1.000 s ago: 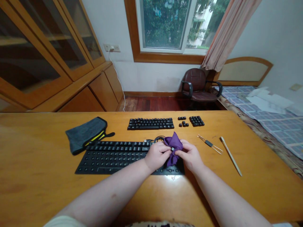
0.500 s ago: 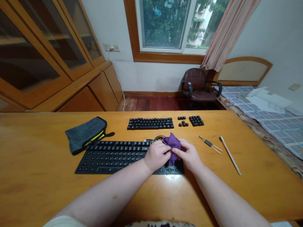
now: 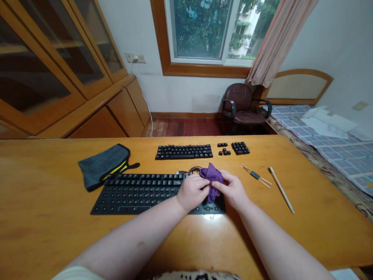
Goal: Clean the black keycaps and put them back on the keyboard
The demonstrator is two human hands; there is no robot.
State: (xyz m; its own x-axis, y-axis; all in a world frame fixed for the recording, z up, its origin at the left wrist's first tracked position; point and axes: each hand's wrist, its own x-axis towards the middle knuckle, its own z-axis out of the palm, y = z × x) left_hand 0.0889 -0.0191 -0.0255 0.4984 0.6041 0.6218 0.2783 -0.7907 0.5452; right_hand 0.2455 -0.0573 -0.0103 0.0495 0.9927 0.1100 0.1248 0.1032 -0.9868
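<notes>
A bunched purple cloth [image 3: 213,177] is pinched between my left hand [image 3: 194,191] and my right hand [image 3: 232,189]. Both hands are closed on it, just above the right part of a black keyboard [image 3: 140,196]. Whether something small lies inside the folds, I cannot tell. Most of the keyboard's lower rows show bare switches, while keycaps sit along its upper rows. Behind the cloth lies a coiled black cable [image 3: 194,170] with its plug. My hands and the cloth hide the keyboard's right section.
Removed keycaps [image 3: 184,152] stand in rows at the back, with a number-pad block [image 3: 240,147] to their right. A wire keycap puller [image 3: 255,175] and a pale stick [image 3: 281,190] lie at right. A grey cloth with yellow lining [image 3: 104,165] overlaps the keyboard's upper left corner.
The whole view has shifted slightly. My hands keep nearly the same pose on the purple cloth, and nothing on the desk has visibly moved.
</notes>
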